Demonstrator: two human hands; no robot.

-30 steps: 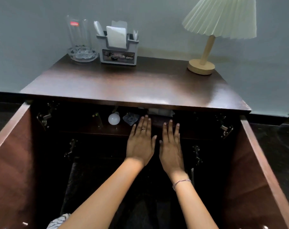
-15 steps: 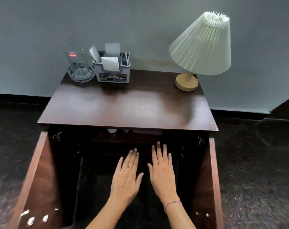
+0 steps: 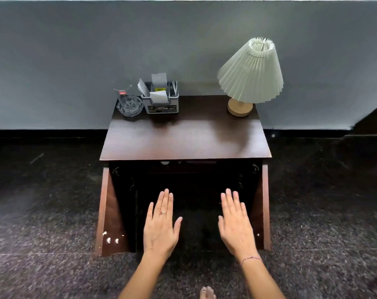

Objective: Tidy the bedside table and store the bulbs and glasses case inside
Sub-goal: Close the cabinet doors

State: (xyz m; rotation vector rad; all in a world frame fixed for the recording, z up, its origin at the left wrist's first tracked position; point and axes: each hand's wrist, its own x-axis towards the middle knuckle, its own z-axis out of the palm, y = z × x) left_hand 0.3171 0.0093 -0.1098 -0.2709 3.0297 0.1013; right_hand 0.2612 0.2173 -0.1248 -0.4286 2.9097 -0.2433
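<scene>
The dark wooden bedside table [image 3: 185,139] stands against the grey wall with both its doors swung open, the left door [image 3: 109,216] and the right door [image 3: 263,208]. Just under the top's front edge a white bulb [image 3: 164,162] peeks out on the inner shelf; the rest of the shelf is too dark to read. My left hand [image 3: 161,223] and my right hand [image 3: 237,221] hover flat, fingers straight, in front of the open cupboard, apart from each other and holding nothing.
On the tabletop stand a glass in a glass dish [image 3: 128,102] at the back left, a grey organiser box with papers [image 3: 160,100] beside it, and a pleated-shade lamp [image 3: 248,76] at the back right. Dark speckled floor [image 3: 53,234] surrounds the table. My toes [image 3: 207,292] show at the bottom.
The view has pulled back and up from the cupboard. My hands withdrew from the inner shelf and spread apart; the shelf contents are now mostly hidden under the top.
</scene>
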